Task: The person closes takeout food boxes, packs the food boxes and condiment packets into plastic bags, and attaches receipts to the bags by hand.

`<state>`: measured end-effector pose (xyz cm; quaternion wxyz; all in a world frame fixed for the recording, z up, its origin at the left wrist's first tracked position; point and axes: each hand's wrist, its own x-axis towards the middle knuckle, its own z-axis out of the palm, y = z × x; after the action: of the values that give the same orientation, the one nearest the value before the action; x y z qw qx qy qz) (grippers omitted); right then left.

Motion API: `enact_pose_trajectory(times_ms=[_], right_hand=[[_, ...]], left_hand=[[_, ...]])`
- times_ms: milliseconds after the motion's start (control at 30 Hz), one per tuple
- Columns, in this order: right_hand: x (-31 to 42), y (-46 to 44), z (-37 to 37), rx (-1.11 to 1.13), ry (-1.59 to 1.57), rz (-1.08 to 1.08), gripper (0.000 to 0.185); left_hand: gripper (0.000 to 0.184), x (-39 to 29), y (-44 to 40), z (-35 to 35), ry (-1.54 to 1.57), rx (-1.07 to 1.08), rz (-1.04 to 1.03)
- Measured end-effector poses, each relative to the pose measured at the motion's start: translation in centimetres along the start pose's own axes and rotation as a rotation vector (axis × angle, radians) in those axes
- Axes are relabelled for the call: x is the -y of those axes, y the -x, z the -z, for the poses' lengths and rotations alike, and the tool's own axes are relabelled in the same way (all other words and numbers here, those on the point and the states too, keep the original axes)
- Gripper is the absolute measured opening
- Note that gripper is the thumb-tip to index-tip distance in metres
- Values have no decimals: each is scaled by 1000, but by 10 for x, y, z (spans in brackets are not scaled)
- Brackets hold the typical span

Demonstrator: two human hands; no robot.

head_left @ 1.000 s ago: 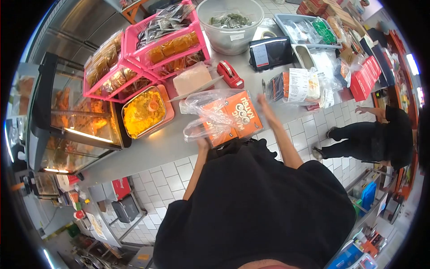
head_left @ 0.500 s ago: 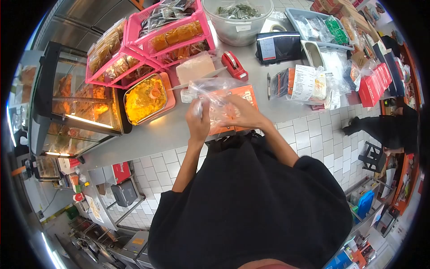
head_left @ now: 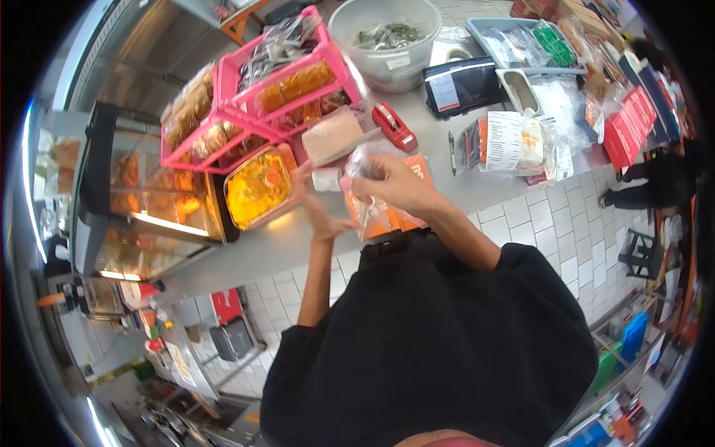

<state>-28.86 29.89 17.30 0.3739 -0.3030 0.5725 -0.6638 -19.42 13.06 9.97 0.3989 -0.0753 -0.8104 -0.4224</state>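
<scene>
A clear plastic bag (head_left: 363,158) is gathered in my right hand (head_left: 395,185), whose fingers are closed on its top. Beneath the bag lies an orange printed box (head_left: 415,165) at the counter's near edge; what is inside the bag is hard to make out. My left hand (head_left: 319,212) is apart from the bag's top, to its left, somewhat blurred, with fingers spread. Just beyond it rests a small white paper slip (head_left: 326,179). A red tape dispenser (head_left: 395,127) stands past my right hand, beside a pale block-like stack (head_left: 331,138).
To the left are a tray of yellow food (head_left: 257,190), pink baskets of packets (head_left: 287,100) and a lit glass food warmer (head_left: 160,201). A big clear tub (head_left: 387,56) is behind. On the right lie a pen (head_left: 452,153) and a bagged order with a receipt (head_left: 503,141).
My left hand has let go of the bag and moved left, its fingers opening. My right hand has closed on the bag's top. The whole view has shifted slightly.
</scene>
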Motion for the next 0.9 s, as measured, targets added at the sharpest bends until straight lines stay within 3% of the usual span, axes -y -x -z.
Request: enact_pose_trajectory(times_ms=[67, 100, 200, 267, 333, 467, 567, 667, 700, 800, 833, 900], right_hand=[[2, -1, -5, 1, 402, 179, 36], [21, -2, -9, 186, 640, 22, 48], [43, 0, -29, 114, 1426, 320, 53], [4, -27, -46, -44, 1336, 403, 59], [-18, -49, -70, 18, 1351, 375, 66], [-73, -61, -103, 598, 1216, 437, 72], [-42, -51, -76, 622, 1210, 427, 69], [5, -38, -13, 239, 861, 263, 64], [-1, -37, 16, 16, 731, 363, 60], [-25, -32, 107, -403, 446, 184, 68], [-24, -26, 137, -307, 513, -78, 75], [-38, -24, 165, -295, 510, -58, 78]], left_hand=[[96, 10, 7, -27, 8, 205, 87], [95, 18, 14, -40, 5, 294, 142], [91, 44, 31, -66, 12, 447, 240], [89, 49, 46, -64, 0, 458, 302], [87, 41, 63, -51, -5, 417, 359], [83, 13, 114, -18, -13, 331, 573], [80, 20, 132, -25, 26, 320, 740], [77, 47, 125, -51, 87, 327, 804], [76, 56, 117, -59, 114, 319, 809], [73, 85, 54, -76, 171, 223, 768], [72, 90, 20, -77, 168, 186, 735], [70, 77, -62, -70, 86, 165, 650]])
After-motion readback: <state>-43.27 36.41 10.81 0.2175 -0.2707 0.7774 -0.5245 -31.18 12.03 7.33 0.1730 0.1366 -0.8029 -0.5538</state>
